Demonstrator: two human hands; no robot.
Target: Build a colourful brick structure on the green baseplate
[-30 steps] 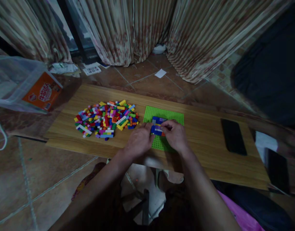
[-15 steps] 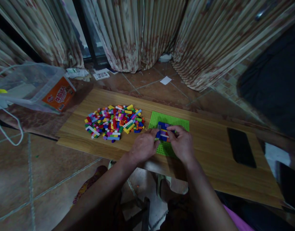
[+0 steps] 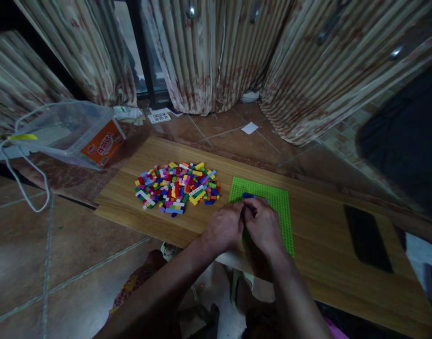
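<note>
My left hand [image 3: 223, 227] and my right hand [image 3: 264, 223] meet over the near part of a green studded baseplate [image 3: 284, 207]. Their fingers are closed together around a small dark toy brick [image 3: 250, 210], mostly covered by the fingers. Just beyond the fingertips, a block of blue toy bricks [image 3: 249, 195] sits on the plate; my hands hide most of it. To the left lies a loose pile of many-coloured toy bricks [image 3: 177, 186].
A wooden table [image 3: 318, 245] carries the plate, the pile and a black phone-like slab [image 3: 367, 238] at right. A clear plastic bin [image 3: 75, 141] with an orange label stands on the left. Striped curtains [image 3: 216, 56] hang behind, and a white paper [image 3: 250, 127] lies on the floor.
My hands have come together and drawn back from the brick block toward me, now with a dark brick between the fingertips. The whole view has shifted slightly, moving things right and down.
</note>
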